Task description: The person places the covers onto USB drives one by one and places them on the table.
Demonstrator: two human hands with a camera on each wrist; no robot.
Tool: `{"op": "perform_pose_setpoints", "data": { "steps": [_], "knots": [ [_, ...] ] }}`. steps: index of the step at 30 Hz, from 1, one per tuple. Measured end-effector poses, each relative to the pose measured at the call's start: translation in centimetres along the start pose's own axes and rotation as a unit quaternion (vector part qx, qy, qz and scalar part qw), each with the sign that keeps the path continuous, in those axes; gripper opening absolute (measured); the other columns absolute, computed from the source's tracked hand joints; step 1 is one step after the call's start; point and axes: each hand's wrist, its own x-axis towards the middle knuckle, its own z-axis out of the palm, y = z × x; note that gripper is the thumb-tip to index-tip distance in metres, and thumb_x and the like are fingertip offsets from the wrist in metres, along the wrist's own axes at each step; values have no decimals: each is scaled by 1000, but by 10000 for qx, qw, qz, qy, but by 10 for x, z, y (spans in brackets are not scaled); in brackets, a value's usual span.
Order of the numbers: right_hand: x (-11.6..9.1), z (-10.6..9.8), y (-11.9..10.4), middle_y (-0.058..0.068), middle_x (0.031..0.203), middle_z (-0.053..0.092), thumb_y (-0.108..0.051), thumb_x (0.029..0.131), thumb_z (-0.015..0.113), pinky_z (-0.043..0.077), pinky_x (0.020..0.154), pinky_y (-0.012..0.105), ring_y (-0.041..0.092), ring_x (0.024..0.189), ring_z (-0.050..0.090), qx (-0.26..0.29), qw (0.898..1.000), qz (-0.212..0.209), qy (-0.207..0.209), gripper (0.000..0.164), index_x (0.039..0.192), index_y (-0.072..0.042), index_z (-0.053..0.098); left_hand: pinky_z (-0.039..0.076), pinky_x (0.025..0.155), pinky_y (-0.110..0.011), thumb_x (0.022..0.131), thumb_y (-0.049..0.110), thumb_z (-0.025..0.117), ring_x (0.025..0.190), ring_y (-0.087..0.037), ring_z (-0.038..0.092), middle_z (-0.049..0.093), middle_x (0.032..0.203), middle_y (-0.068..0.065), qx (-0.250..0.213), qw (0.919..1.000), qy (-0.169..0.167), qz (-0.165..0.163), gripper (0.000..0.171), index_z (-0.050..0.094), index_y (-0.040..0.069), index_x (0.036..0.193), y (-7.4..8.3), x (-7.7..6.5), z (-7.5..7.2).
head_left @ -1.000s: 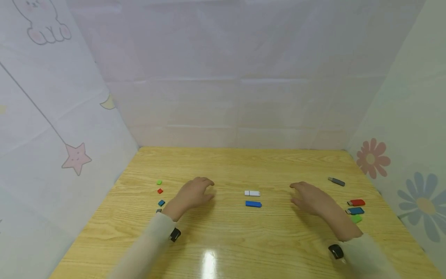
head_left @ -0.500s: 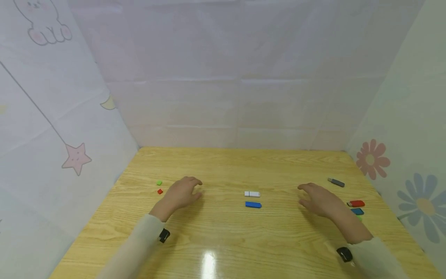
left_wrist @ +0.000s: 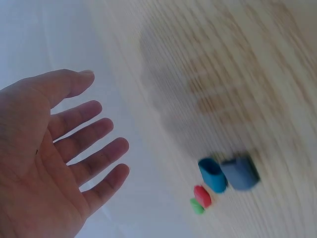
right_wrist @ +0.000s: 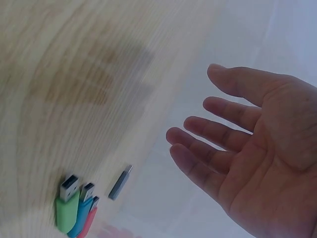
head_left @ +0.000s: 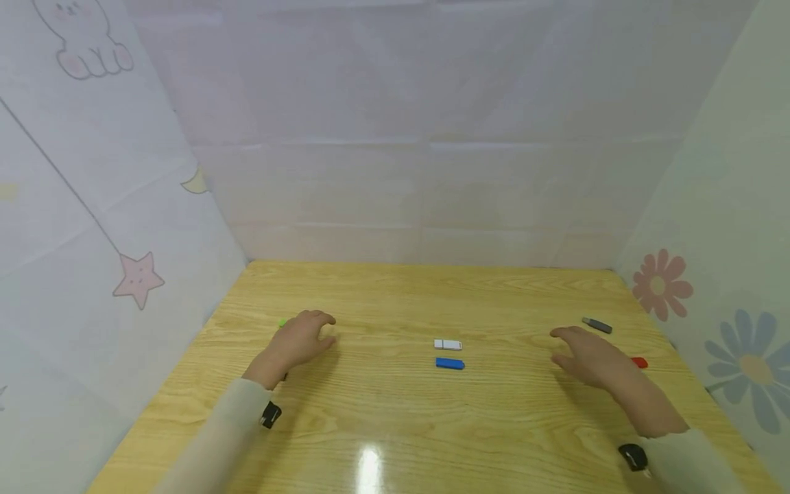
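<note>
My left hand (head_left: 295, 343) hovers over the left part of the table, empty, with fingers relaxed. In the left wrist view, small USB stick caps lie past its fingers: a grey cap (left_wrist: 240, 172), a blue cap (left_wrist: 213, 175), a red cap (left_wrist: 202, 196) and a green cap (left_wrist: 196, 206). Above the right side hangs my right hand (head_left: 591, 357), also holding nothing. Uncapped USB sticks are near it: a green stick (right_wrist: 67, 210), a blue stick (right_wrist: 81, 213), a red stick (right_wrist: 88, 221) and a grey stick (right_wrist: 120, 183). The head view has most caps and some sticks hidden behind my hands.
Between the hands lie a white USB stick (head_left: 447, 345) and a blue USB stick (head_left: 450, 363), parallel, both with no metal plug showing. The wooden table (head_left: 395, 295) meets a cloth wall (head_left: 395, 192) behind, with patterned walls on both sides.
My left hand has moved left, over the caps. My right hand has shifted right, hiding the blue and green sticks in the head view. The sticks in the middle stay put.
</note>
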Motion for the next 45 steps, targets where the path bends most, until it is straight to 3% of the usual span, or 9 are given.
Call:
{"op": "perform_pose_setpoints", "data": {
  "steps": [7,20,29,35,45],
  "knots": [
    [-5,-1,21,35,131,40,-28,90,60,42,84,59,52,114,42,-18,10000,86,47,55,130,6,44,45,92,-49,88,31,65,118,-32,50,56,127,-9,72,9992,-136,-365,39,60,11,121,-18,-5,-6],
    [-14,-5,45,39,126,41,-21,90,60,41,84,61,56,111,41,-77,9997,230,72,50,127,9,45,43,93,-52,90,27,62,118,-36,49,55,128,-15,-41,9975,-340,-611,39,58,7,123,-48,-11,-7],
    [-15,-6,62,41,123,41,-20,89,59,43,80,60,56,106,45,-106,9995,297,99,49,126,9,47,43,92,-54,91,26,59,118,-38,49,54,128,-17,-180,9955,-463,-811,39,56,6,124,-58,-13,-9],
    [-18,-5,73,41,122,42,-17,89,58,44,78,59,56,104,47,-83,9994,272,215,46,125,9,48,46,88,-50,93,21,55,108,-34,56,56,125,-18,-317,9948,-518,-813,35,57,3,123,-69,-12,-6],
    [-21,-4,91,39,118,45,-17,90,57,47,72,53,47,95,57,-199,9988,224,387,41,122,9,51,42,94,-52,93,21,57,115,-37,51,57,123,-17,-337,9953,-372,-827,34,57,3,122,-83,-12,-2]
  ]
}}
